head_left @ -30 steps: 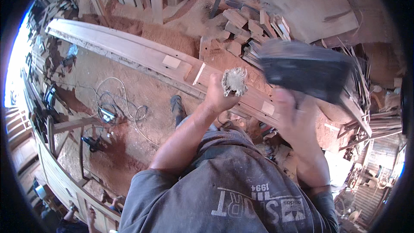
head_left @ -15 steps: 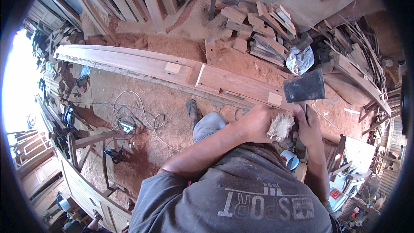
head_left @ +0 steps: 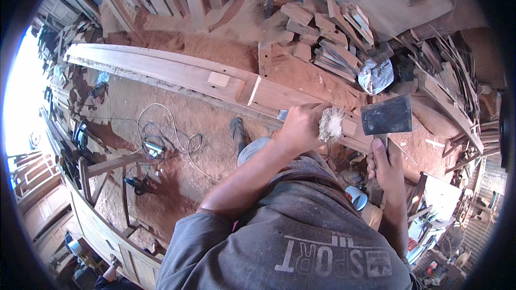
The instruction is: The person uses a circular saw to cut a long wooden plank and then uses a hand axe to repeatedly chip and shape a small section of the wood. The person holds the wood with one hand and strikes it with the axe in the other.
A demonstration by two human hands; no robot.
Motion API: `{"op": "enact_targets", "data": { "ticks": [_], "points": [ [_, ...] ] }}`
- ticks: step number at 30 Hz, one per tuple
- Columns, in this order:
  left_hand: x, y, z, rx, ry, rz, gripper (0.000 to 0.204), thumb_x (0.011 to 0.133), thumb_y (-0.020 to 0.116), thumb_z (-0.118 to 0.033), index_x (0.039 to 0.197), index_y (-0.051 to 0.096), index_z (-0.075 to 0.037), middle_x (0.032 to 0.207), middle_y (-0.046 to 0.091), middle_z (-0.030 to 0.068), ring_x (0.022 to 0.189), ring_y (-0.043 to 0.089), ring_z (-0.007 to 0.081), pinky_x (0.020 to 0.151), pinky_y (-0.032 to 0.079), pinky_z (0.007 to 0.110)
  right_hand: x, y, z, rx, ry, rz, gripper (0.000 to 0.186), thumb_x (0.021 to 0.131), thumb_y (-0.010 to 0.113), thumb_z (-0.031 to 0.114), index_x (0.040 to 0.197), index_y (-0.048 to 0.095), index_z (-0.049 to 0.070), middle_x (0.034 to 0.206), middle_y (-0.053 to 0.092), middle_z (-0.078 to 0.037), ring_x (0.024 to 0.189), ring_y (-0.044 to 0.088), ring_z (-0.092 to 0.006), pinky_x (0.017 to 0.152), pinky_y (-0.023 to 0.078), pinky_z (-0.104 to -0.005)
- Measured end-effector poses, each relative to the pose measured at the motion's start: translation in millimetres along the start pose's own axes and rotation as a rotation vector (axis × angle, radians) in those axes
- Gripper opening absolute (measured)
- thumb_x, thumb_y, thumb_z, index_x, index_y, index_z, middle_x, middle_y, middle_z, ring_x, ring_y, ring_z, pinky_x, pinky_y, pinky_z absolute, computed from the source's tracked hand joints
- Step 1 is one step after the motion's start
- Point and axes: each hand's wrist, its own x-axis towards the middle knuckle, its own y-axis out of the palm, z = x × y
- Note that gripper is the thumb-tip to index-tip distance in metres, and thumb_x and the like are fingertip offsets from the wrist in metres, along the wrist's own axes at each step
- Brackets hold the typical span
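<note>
A chisel is gripped in the left hand, its handle enclosed by the curled fingers. The frayed, pale butt of the handle is left exposed at the right of the fist, and a bit of grey blade is seen at the left. The chisel is held above a long timber beam; whether the wood is touched by the blade cannot be told.

By the right hand, a black-headed mallet is held upright by its handle, with the fingers closed around it. The mallet's head is held to the right of the chisel's butt, apart from it.

The beam is marked by a pale rectangular patch and crossed by a light strip. Beyond it, wood offcuts are heaped, with a white plastic bag beside them. On the near side, a dark shoe is seen, and a cable is spread in loops over the dusty floor. At the lower left, a co-worker's hand is partly seen near a panelled door.
</note>
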Motion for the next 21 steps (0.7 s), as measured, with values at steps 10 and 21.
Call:
{"op": "enact_targets", "data": {
  "ticks": [10, 21],
  "points": [
    [2, -11, 16, -0.064, 0.031, -0.034, 0.047, 0.059, 0.087, -0.017, 0.101, 0.071, -0.005, 0.090, 0.072, 0.0139, 0.081, 0.070, 0.0345, 0.076, 0.057, 0.040, 2, 15, 80, 0.208, -0.528, -0.037, 0.035, 0.106, 0.054, 0.036, 0.098, 0.056, 0.002, 0.065, 0.052, -0.001, 0.052, 0.049, -0.0083, 0.046, 0.039, -0.0240],
    [-7, -14, 37, 0.417, 0.054, -0.102, 0.027, 0.069, 0.078, -0.013, 0.094, 0.071, -0.008, 0.085, 0.073, 0.0089, 0.076, 0.072, 0.0293, 0.071, 0.056, 0.036, 20, 34, 109, -0.378, -0.710, -0.025, 0.039, 0.101, 0.061, 0.037, 0.098, 0.069, -0.001, 0.083, 0.072, -0.020, 0.069, 0.070, -0.0326, 0.063, 0.054, -0.0389]
  ]
}}
